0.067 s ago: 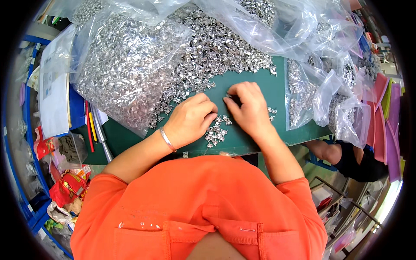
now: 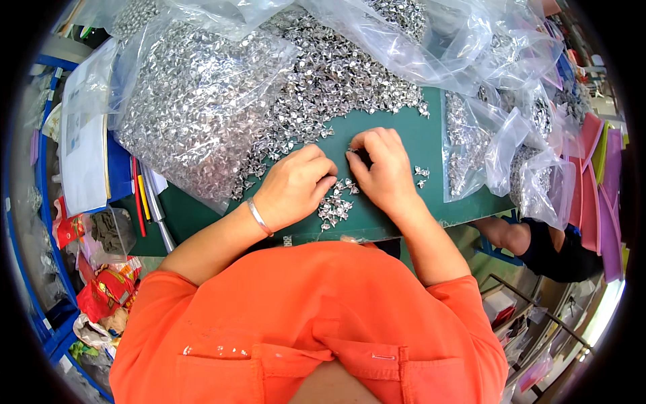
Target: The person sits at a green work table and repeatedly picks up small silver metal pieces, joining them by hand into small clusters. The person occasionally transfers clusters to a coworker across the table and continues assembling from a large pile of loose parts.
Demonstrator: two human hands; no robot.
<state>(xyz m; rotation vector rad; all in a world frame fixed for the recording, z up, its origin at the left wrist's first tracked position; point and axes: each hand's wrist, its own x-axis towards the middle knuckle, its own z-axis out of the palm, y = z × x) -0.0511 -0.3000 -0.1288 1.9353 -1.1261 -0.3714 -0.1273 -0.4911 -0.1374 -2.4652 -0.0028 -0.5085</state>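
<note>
Over the green tabletop (image 2: 424, 138), my left hand (image 2: 299, 185) has its thumb and fingers curled together, a silver bangle on its wrist. What its fingertips hold, if anything, is hidden. Opposite it, my right hand (image 2: 385, 168) is bent into a pinch, with a bit of a small silver metal part showing at the tips of thumb and forefinger. Between the hands and nearer to me lies a small pile of silver metal parts (image 2: 334, 207). Beyond them spreads a large heap of the same kind of parts (image 2: 336, 74). A few loose pieces (image 2: 421, 176) lie right of my right hand.
A clear plastic bag (image 2: 195, 101) full of metal parts takes up the left; more bags (image 2: 468, 148) lie right. Pens (image 2: 142, 195) and a paper-covered folder (image 2: 84, 135) are at far left. Pink and purple bins (image 2: 592, 195) stand at right, near another person's arm or leg (image 2: 505, 236).
My right hand has shifted very slightly to the left. My left hand and the parts look the same.
</note>
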